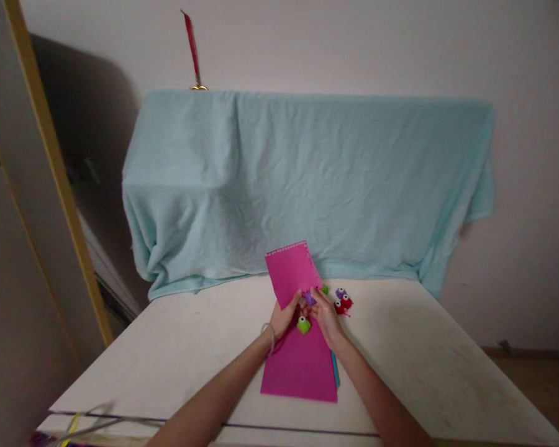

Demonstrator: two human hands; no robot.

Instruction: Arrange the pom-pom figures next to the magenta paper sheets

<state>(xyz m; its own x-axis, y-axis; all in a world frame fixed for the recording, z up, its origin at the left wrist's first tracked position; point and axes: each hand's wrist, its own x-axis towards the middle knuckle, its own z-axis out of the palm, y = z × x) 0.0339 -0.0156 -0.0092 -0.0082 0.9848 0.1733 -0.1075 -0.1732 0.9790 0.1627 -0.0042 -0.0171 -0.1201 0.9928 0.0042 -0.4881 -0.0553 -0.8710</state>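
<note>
**Small punches and pink sheets at the counter's far edge**

A pale blue towel [307, 180] drapes a bulky shape against the wall and takes up most of the view, its hem falling onto the back of a white counter [177, 360]. On the counter lies a stack of magenta sheets [302, 369], with a blue sheet's edge [336, 372] showing along its right side. A single pink sheet [291, 273], scalloped along its top edge, stands tilted above the stack, held up from below. The left hand [284, 318], with a clear bangle at the wrist, has its grip closed on that sheet's lower edge. The right hand [325, 313] pinches a small purple punch [310, 298] against the same edge; its fingers are curled round the punch, though how tightly cannot be told at this size. A green punch [303, 324] rests on the stack just below both hands. Just right of the hands sit a red punch [343, 303] and another purple one [340, 292], touching or nearly so.

The sheet is held only at its bottom, so it could flop or slide in the punch's slot, putting the cut off line. The green punch lies close under the wrists and could be knocked away.
</note>
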